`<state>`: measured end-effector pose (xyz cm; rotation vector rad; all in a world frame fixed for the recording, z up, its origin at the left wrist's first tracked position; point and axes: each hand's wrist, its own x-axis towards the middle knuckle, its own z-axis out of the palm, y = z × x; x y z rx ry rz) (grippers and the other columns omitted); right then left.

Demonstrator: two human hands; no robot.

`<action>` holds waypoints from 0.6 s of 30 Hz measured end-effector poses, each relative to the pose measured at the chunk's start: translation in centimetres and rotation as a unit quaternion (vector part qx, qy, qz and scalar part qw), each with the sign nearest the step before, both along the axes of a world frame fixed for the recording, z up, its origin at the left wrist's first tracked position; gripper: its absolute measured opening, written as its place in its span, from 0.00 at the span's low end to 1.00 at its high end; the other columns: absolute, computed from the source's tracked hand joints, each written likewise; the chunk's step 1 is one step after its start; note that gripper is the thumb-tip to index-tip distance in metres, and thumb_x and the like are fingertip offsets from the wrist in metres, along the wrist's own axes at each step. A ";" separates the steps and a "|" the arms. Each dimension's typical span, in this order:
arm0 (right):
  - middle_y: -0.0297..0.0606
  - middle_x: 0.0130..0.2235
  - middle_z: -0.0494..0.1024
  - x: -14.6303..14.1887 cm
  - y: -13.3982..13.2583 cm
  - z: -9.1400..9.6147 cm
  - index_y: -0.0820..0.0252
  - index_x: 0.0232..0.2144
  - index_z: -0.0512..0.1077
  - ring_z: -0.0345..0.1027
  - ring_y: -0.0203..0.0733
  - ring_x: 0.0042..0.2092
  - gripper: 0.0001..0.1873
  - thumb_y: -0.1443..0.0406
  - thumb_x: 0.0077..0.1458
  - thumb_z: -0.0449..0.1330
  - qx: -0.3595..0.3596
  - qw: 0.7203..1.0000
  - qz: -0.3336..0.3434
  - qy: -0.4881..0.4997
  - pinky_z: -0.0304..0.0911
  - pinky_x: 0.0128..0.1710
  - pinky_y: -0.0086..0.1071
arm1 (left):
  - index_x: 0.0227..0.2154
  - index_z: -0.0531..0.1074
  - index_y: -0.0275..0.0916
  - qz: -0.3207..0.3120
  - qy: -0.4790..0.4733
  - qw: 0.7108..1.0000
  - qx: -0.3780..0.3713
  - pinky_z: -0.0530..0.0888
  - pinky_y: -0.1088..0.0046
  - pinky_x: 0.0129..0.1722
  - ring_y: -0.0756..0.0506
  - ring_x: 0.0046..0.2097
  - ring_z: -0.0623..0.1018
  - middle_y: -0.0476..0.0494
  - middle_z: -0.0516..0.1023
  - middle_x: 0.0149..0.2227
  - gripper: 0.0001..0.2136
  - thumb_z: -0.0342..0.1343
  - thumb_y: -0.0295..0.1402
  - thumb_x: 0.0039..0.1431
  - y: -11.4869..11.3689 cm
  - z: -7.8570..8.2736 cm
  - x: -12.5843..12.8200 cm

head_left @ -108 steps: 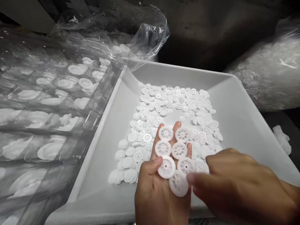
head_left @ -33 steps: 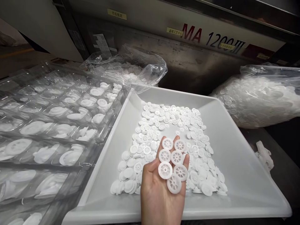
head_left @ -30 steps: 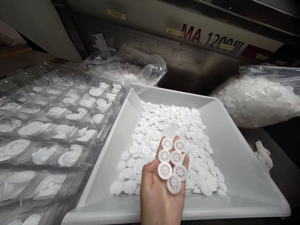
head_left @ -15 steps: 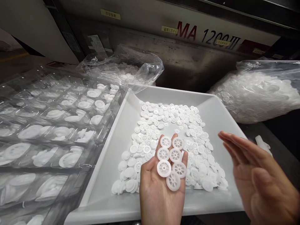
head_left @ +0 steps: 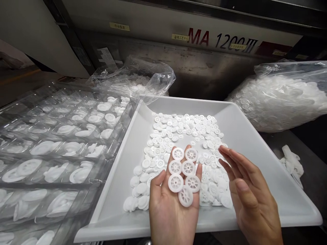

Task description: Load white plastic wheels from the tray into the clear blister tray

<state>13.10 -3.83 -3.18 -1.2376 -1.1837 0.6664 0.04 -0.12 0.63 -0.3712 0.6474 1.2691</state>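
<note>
My left hand [head_left: 176,207] lies palm up with its fingers stretched out over the near part of a white tray [head_left: 120,223]. On its palm and fingers it holds several small white plastic spoked wheels [head_left: 175,183], laid flat in two rough rows with one lower down. To the right, my right hand [head_left: 252,194] is open and empty, palm turned toward the left hand, thumb apart from the fingers. Many more loose white wheels [head_left: 163,136] are spread over the tray's floor; some are hidden behind my hands.
Clear compartment trays [head_left: 102,163] with white plastic parts stand on the left. An open clear bag [head_left: 153,78] sits behind the tray. A full bag of white parts [head_left: 283,102] rests at the right, with a white crumpled item [head_left: 292,161] below it. A machine panel [head_left: 153,37] spans the back.
My right hand has moved left, closer to my left hand and over the tray. The wheels stay in the same arrangement on my left hand. The view has shifted slightly.
</note>
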 end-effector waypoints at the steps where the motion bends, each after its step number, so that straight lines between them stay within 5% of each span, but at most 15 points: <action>1: 0.38 0.67 0.68 0.0 0.1 -0.1 0.48 0.63 0.67 0.59 0.47 0.69 0.21 0.61 0.70 0.54 0.004 1.000 0.003 0.007 0.60 0.67 0.43 | 0.65 0.66 0.39 0.001 0.009 1.000 -0.002 0.80 0.56 0.54 0.38 0.55 0.82 0.33 0.79 0.59 0.25 0.51 0.31 0.64 0.0 0.1 0.0; 8: 0.38 0.66 0.70 1.0 0.4 -1.2 0.46 0.64 0.67 0.62 0.48 0.67 0.23 0.63 0.68 0.55 0.044 0.997 0.032 0.053 0.66 0.62 0.43 | 0.68 0.60 0.37 0.010 0.030 0.999 -0.013 0.80 0.56 0.53 0.36 0.55 0.82 0.31 0.79 0.58 0.30 0.53 0.31 0.63 0.0 0.6 0.1; 18: 0.37 0.66 0.70 0.3 -0.1 -1.1 0.45 0.63 0.67 0.61 0.48 0.68 0.22 0.62 0.69 0.55 0.014 0.994 0.020 0.110 0.61 0.64 0.43 | 0.68 0.61 0.36 0.012 0.076 0.997 -0.022 0.82 0.53 0.49 0.34 0.53 0.83 0.31 0.79 0.58 0.29 0.52 0.32 0.63 -0.1 0.1 0.0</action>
